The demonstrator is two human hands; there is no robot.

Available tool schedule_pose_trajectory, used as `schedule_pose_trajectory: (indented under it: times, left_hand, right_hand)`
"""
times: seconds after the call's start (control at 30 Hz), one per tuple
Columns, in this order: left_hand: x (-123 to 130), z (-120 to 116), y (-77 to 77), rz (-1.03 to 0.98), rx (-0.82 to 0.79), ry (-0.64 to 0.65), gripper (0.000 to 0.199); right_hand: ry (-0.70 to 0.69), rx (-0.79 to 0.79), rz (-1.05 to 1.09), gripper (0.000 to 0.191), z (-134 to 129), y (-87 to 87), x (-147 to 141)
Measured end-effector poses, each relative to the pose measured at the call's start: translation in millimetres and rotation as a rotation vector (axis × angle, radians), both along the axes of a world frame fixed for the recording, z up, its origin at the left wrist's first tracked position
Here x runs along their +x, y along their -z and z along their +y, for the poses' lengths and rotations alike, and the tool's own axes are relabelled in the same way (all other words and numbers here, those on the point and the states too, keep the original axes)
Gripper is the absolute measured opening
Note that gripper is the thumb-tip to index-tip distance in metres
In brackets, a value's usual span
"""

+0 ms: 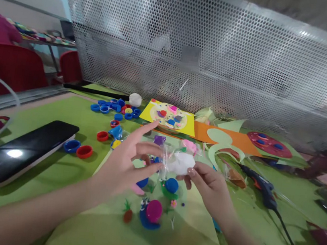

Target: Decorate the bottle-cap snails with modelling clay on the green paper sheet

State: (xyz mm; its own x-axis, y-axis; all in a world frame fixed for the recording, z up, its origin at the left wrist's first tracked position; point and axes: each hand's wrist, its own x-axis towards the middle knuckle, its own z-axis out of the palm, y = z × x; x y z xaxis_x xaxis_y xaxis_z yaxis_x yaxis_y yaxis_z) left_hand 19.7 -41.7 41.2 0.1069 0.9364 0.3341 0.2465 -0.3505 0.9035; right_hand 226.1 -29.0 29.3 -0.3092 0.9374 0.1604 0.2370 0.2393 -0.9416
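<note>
Both hands are raised over a pale green sheet [100, 227] in the middle of the table. My right hand [208, 183] pinches a small clear plastic bag with a white lump [182, 163] inside. At the bag's left end, the thumb and fingers of my left hand [133, 161] close on the clear plastic, with the index finger raised. On the sheet below lie a blue snail shape with a magenta cap [154, 211], a green one with a blue cap [172, 185], and a small brown and green piece [127, 215].
A black phone [22, 149] lies at left near blue and red bottle caps [84, 151]. Behind are a yellow card [190, 124] and a perforated metal panel [169, 38]. At right are a glue gun [263, 189] with its cable and cut paper [219, 137].
</note>
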Motion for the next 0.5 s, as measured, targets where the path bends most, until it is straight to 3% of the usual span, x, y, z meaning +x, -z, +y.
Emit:
schedule_pose_trajectory:
  times: [0.13,0.3,0.5]
  left_hand:
    - [-2,1,-1.3,0.08,-0.029,-0.055,0.089]
    - [-2,1,-1.8,0.155,-0.022,-0.053,0.093]
    - [4,-4,-1.2,0.099,-0.213,0.039,0.095]
  right_hand:
    - [-0.09,-0.07,0.107,0.028,-3,0.7,-5]
    - [-0.192,-0.123,0.17,0.027,-5,0.2,-7]
    - [-0.237,-0.221,0.151,0.027,-7,9.4,-13]
